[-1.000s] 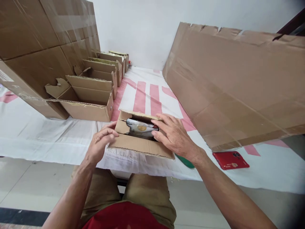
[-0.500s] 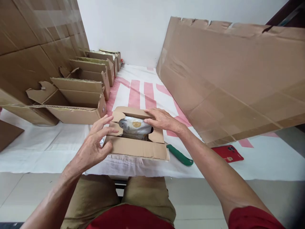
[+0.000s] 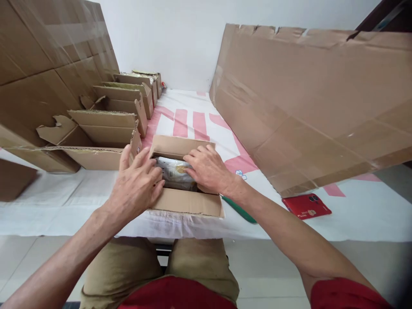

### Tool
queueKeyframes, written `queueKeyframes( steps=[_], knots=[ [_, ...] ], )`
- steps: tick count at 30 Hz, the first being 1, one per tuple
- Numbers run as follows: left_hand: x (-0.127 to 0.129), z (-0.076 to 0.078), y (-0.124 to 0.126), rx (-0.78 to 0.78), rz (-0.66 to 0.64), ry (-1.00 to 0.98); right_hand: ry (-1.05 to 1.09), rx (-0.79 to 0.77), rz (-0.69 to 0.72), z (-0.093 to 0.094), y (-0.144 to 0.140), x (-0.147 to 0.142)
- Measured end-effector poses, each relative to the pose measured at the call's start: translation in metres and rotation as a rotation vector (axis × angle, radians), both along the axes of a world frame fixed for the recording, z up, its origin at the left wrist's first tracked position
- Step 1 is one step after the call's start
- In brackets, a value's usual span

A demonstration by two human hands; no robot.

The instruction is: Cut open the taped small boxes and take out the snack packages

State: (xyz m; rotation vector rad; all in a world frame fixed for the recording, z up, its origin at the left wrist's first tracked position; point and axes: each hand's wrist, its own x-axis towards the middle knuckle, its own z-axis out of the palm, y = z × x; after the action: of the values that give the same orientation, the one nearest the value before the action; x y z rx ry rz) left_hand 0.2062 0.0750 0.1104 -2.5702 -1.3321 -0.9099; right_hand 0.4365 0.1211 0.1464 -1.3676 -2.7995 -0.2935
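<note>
A small open cardboard box point(image 3: 188, 201) stands near the table's front edge, its back and front flaps folded outward. Inside lies a shiny silver-white plastic packet point(image 3: 172, 167) with a gold round mark. My left hand point(image 3: 138, 180) rests over the box's left end, fingers spread and bent over the side flap, which it mostly covers. From the right, my right hand point(image 3: 209, 169) reaches across the other end, fingertips at the packet and thumb apart from the fingers. A green-handled tool point(image 3: 240, 209) lies right of the box, partly under my right forearm; its working end is hidden.
Several open cardboard boxes point(image 3: 103, 133) form a row at the left, going back toward the wall. Large cardboard panels stand at left point(image 3: 58, 56) and right point(image 3: 309, 107). A red phone point(image 3: 307, 206) lies on the white-and-pink tablecloth point(image 3: 186, 122).
My left hand has moved right onto the box's left flap. My right hand has shifted from the back flap down over the right end. The back flap now stands more upright.
</note>
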Motion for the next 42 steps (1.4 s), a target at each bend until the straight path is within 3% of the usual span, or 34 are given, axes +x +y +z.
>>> queueKeyframes(
  steps=[5, 10, 13, 17, 22, 26, 30, 33, 37, 42],
  knots=[
    [-0.015, -0.015, -0.02, -0.003, 0.204, -0.134, -0.032, 0.0, -0.047, -0.012, 0.0, -0.009],
    [-0.014, -0.028, -0.025, 0.043, 0.282, -0.054, 0.039, -0.123, -0.04, -0.011, 0.002, -0.008],
    [-0.011, -0.029, -0.026, 0.06, 0.269, -0.036, 0.213, -0.178, -0.049, -0.011, 0.004, -0.007],
    [-0.01, -0.031, -0.024, 0.053, 0.286, -0.05, 0.643, -0.229, -0.063, -0.009, 0.008, -0.001],
    [-0.01, -0.034, -0.022, 0.067, 0.277, -0.104, 1.125, -0.244, -0.075, 0.018, 0.005, 0.019],
    [-0.009, -0.018, -0.027, 0.086, 0.219, -0.321, 1.29, -0.171, -0.043, 0.049, -0.007, 0.034],
    [-0.006, 0.013, -0.035, -0.073, 0.118, -0.697, 1.376, -0.247, 0.009, 0.07, -0.024, 0.037],
    [-0.003, 0.03, -0.04, -0.313, -0.047, -0.956, 1.4, -0.344, 0.061, 0.081, -0.038, 0.031],
    [-0.002, 0.036, -0.049, -0.643, -0.191, -1.155, 1.403, -0.426, 0.1, 0.09, -0.054, 0.021],
    [-0.007, 0.039, -0.056, -0.778, -0.311, -1.447, 1.536, -0.737, 0.207, 0.087, -0.054, 0.03]
  ],
)
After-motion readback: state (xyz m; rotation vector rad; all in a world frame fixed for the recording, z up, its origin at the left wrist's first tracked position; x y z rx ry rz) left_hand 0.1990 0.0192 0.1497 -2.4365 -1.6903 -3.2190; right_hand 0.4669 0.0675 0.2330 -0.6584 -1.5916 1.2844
